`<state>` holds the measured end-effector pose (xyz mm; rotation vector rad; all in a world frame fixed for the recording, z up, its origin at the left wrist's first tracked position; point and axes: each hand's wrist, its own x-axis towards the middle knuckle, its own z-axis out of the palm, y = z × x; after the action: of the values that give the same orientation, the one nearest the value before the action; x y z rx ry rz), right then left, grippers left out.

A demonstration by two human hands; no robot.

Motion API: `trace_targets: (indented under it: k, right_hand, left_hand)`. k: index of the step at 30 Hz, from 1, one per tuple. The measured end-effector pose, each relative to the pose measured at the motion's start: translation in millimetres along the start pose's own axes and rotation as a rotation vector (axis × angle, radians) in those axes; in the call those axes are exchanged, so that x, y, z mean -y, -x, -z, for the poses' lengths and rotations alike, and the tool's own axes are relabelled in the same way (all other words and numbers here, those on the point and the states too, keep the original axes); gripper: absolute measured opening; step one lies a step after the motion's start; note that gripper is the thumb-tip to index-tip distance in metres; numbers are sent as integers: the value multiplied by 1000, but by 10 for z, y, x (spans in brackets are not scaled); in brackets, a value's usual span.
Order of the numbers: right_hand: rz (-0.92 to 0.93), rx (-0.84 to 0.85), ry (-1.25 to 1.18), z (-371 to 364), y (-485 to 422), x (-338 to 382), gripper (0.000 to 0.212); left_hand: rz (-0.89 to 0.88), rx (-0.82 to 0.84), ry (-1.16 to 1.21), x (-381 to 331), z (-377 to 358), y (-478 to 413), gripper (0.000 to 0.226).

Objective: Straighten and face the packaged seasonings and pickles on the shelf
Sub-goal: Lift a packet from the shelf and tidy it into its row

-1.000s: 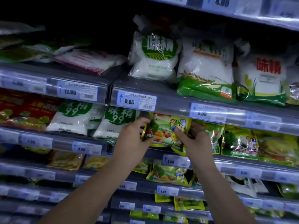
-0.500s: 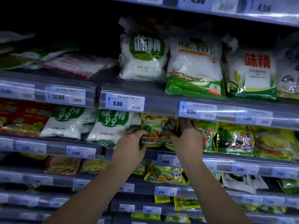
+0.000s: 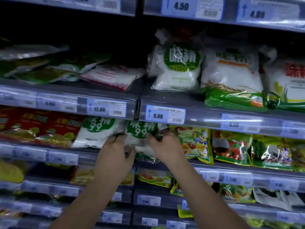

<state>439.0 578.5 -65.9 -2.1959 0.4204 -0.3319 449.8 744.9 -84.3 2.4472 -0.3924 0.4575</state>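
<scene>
A white seasoning bag with a green "99" roundel (image 3: 140, 132) stands on the second shelf, under the 9.80 price tag. My left hand (image 3: 115, 153) grips its left edge and my right hand (image 3: 166, 148) grips its right edge. A matching white bag (image 3: 96, 131) sits just to its left. To the right stands the yellow cartoon-chef packet (image 3: 196, 142), apart from my right hand. The lower part of the held bag is hidden behind my hands.
Red packets (image 3: 41, 128) fill the shelf's left end and green-yellow packets (image 3: 231, 149) its right. Above, large white bags (image 3: 178, 68) stand upright and others (image 3: 105, 76) lie flat. The shelf rail (image 3: 247, 172) carries price tags. Lower shelves hold more packets.
Both hands have left the yellow cartoon-chef packet and moved left onto the white "99" bag. The view has shifted so the shelves sit further right.
</scene>
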Motion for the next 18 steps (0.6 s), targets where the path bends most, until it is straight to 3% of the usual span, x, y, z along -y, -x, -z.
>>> trace_targets:
  k: [5, 8, 10, 11, 14, 18]
  right_hand:
    - [-185, 62, -427, 25, 14, 127, 26]
    - [-136, 36, -495, 63, 170, 146, 15]
    - [-97, 21, -549, 117, 374, 126, 12]
    - [-85, 37, -584, 145, 489, 117, 14]
    - [-63, 102, -660, 160, 807, 89, 22]
    - [-207, 101, -883, 96, 995, 7, 46]
  left_hand:
    - [-53, 47, 159, 127, 86, -78, 46]
    - [-17, 48, 370, 211, 156, -81, 44]
    - [75, 77, 575, 264, 237, -59, 59]
    - [123, 160, 658, 274, 293, -58, 62]
    - [160, 529, 840, 264, 422, 26, 30]
    - [111, 624, 989, 350, 472, 206, 31]
